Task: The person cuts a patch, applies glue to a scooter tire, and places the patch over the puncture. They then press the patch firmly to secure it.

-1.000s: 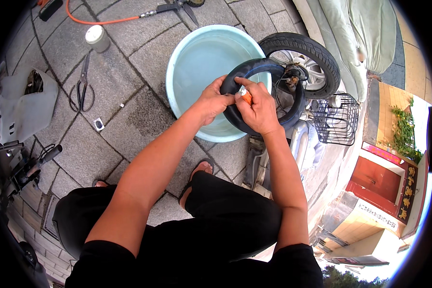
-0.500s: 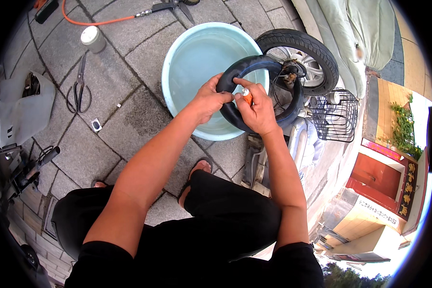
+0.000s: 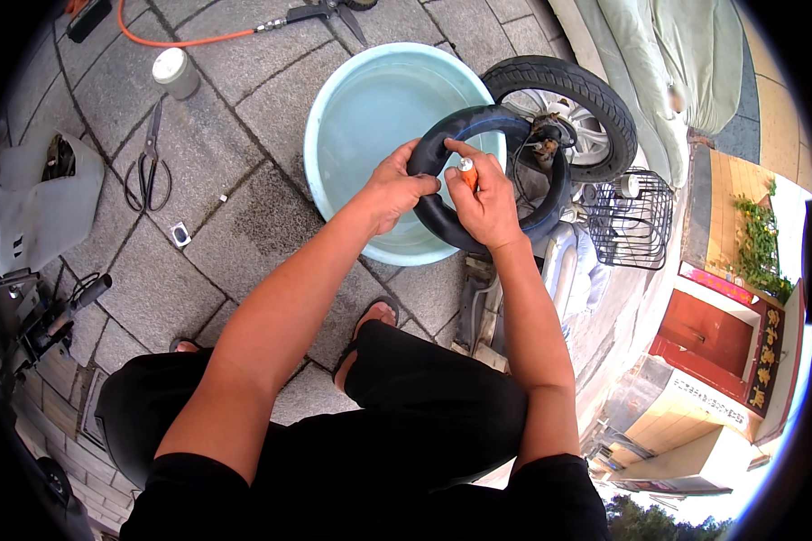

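My left hand [image 3: 392,191] is closed round the left side of a black inner tube [image 3: 478,120], thumb on the near face. The tube is held up over the right rim of a pale blue basin [image 3: 313,176] of water. In my right hand [image 3: 491,207] is a small orange object [image 3: 469,174] with a silver-white end; whether it is a marker or a glue tube I cannot tell. My right index finger reaches toward the tube's inner edge. Beyond the tube stands a wheel with a black tyre [image 3: 615,113], partly hidden by it.
Scissors [image 3: 152,167] and a white-lidded jar [image 3: 175,74] are on the paving to the left. An air gun [image 3: 320,13] with an orange hose [image 3: 189,42] lies at the top. A black wire basket [image 3: 636,221] is at right; a whitish container [image 3: 50,207] stands far left.
My right hand has shifted slightly to the right with the orange object, and its index finger has stretched out further. My left hand keeps its hold on the inner tube.
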The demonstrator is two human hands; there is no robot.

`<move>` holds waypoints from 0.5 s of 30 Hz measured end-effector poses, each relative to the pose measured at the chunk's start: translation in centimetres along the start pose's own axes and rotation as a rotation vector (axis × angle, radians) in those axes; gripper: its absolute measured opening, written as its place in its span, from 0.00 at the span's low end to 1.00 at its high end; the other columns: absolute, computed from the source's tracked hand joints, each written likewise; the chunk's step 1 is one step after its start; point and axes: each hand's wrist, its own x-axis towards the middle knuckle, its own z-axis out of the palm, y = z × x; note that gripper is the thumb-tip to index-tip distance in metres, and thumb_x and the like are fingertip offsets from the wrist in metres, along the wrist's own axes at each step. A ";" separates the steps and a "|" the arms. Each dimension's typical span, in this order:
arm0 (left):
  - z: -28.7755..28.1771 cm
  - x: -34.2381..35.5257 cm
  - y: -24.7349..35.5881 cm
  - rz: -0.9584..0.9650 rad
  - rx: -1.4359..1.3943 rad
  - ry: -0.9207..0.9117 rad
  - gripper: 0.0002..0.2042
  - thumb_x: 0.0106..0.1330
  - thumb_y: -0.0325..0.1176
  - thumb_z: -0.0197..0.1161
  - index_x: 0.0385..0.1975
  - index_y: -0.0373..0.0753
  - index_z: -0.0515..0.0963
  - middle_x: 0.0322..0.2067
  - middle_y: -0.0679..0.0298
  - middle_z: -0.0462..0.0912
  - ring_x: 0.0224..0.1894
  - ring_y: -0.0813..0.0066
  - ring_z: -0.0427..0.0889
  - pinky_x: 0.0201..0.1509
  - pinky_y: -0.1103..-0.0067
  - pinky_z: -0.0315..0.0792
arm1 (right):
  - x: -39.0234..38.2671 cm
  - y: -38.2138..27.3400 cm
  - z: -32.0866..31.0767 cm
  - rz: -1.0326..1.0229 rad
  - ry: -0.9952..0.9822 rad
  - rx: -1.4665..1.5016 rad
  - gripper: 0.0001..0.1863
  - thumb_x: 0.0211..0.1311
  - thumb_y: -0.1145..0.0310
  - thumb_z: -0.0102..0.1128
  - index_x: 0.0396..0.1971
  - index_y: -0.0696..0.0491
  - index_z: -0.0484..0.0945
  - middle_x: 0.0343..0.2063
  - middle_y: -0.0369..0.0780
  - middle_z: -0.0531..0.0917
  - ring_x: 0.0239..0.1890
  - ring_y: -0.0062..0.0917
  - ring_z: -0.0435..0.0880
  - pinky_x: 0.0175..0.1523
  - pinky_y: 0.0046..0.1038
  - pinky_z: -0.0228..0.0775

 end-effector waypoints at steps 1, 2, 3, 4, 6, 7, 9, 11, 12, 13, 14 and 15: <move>0.1 -0.1 0.1 -0.005 -0.014 -0.002 0.35 0.66 0.18 0.63 0.75 0.36 0.62 0.60 0.59 0.78 0.60 0.73 0.80 0.67 0.76 0.73 | 0.0 -0.2 0.0 0.001 -0.014 0.013 0.16 0.67 0.67 0.64 0.52 0.55 0.82 0.48 0.43 0.88 0.43 0.34 0.83 0.52 0.33 0.76; 0.1 -0.2 0.2 -0.009 -0.030 -0.003 0.35 0.66 0.18 0.63 0.75 0.36 0.62 0.60 0.59 0.78 0.60 0.73 0.80 0.67 0.76 0.73 | 0.1 -0.8 0.0 0.001 -0.030 0.027 0.17 0.66 0.66 0.65 0.52 0.54 0.83 0.47 0.43 0.88 0.43 0.35 0.84 0.51 0.34 0.77; 0.2 -0.4 0.3 0.000 -0.034 -0.001 0.35 0.65 0.18 0.64 0.75 0.37 0.63 0.58 0.60 0.79 0.58 0.74 0.80 0.64 0.77 0.73 | 0.1 -1.2 0.1 0.000 -0.046 0.040 0.18 0.65 0.65 0.65 0.53 0.53 0.83 0.47 0.42 0.89 0.43 0.37 0.85 0.51 0.35 0.78; 0.3 -0.4 0.4 0.009 -0.038 0.000 0.35 0.64 0.19 0.65 0.74 0.37 0.64 0.56 0.60 0.80 0.55 0.75 0.81 0.62 0.77 0.74 | -0.2 -1.1 0.5 -0.036 -0.005 0.064 0.18 0.66 0.65 0.65 0.54 0.53 0.83 0.44 0.44 0.88 0.43 0.37 0.85 0.51 0.35 0.78; 0.2 -0.3 0.3 0.014 -0.021 0.002 0.36 0.64 0.19 0.66 0.74 0.37 0.63 0.56 0.60 0.80 0.55 0.75 0.81 0.62 0.78 0.74 | -0.5 -0.6 0.3 0.049 0.028 0.058 0.18 0.66 0.64 0.65 0.54 0.52 0.83 0.42 0.45 0.87 0.43 0.37 0.85 0.51 0.35 0.78; -0.1 0.0 0.1 0.010 0.005 0.000 0.36 0.65 0.19 0.66 0.75 0.37 0.62 0.57 0.60 0.80 0.57 0.75 0.81 0.64 0.77 0.74 | -0.5 -0.4 0.3 0.091 0.044 0.055 0.18 0.66 0.64 0.65 0.54 0.52 0.83 0.41 0.45 0.87 0.43 0.37 0.85 0.51 0.35 0.78; -0.1 0.1 -0.1 0.010 0.019 -0.007 0.36 0.66 0.19 0.65 0.75 0.36 0.62 0.59 0.59 0.79 0.58 0.74 0.81 0.66 0.77 0.73 | -0.2 -0.2 0.5 0.079 0.056 0.036 0.17 0.69 0.65 0.64 0.55 0.53 0.83 0.42 0.45 0.87 0.40 0.34 0.85 0.50 0.32 0.77; -0.1 0.1 -0.1 0.020 -0.009 -0.005 0.36 0.66 0.18 0.65 0.76 0.36 0.61 0.58 0.60 0.80 0.57 0.74 0.81 0.66 0.76 0.73 | 0.1 -0.4 0.7 0.062 0.013 0.035 0.16 0.72 0.68 0.62 0.56 0.54 0.82 0.45 0.44 0.87 0.37 0.26 0.84 0.47 0.28 0.76; 0.0 0.0 0.0 0.014 -0.020 -0.005 0.36 0.66 0.18 0.65 0.76 0.36 0.61 0.58 0.60 0.80 0.57 0.74 0.81 0.66 0.76 0.73 | 0.0 -0.4 0.8 0.059 0.009 0.064 0.16 0.71 0.67 0.62 0.55 0.53 0.82 0.44 0.44 0.87 0.39 0.29 0.84 0.48 0.30 0.76; 0.1 -0.1 0.0 0.007 -0.032 -0.005 0.36 0.65 0.18 0.65 0.76 0.36 0.61 0.58 0.60 0.80 0.57 0.74 0.81 0.66 0.76 0.73 | -0.2 -0.4 0.8 0.056 0.006 0.092 0.17 0.69 0.66 0.63 0.55 0.52 0.83 0.43 0.45 0.87 0.41 0.33 0.85 0.49 0.32 0.77; 0.1 -0.2 0.1 0.004 -0.047 -0.004 0.37 0.65 0.18 0.65 0.76 0.36 0.61 0.58 0.60 0.80 0.57 0.75 0.81 0.66 0.76 0.73 | -0.3 -0.5 0.9 0.050 0.000 0.119 0.17 0.68 0.65 0.64 0.55 0.52 0.83 0.42 0.45 0.87 0.42 0.36 0.86 0.50 0.34 0.78; -0.1 0.0 0.0 0.000 -0.031 -0.013 0.37 0.65 0.18 0.65 0.76 0.36 0.61 0.59 0.60 0.79 0.57 0.74 0.81 0.66 0.76 0.73 | -0.4 -0.3 0.8 0.096 0.015 0.126 0.17 0.68 0.65 0.64 0.55 0.52 0.83 0.42 0.45 0.87 0.42 0.36 0.86 0.50 0.33 0.78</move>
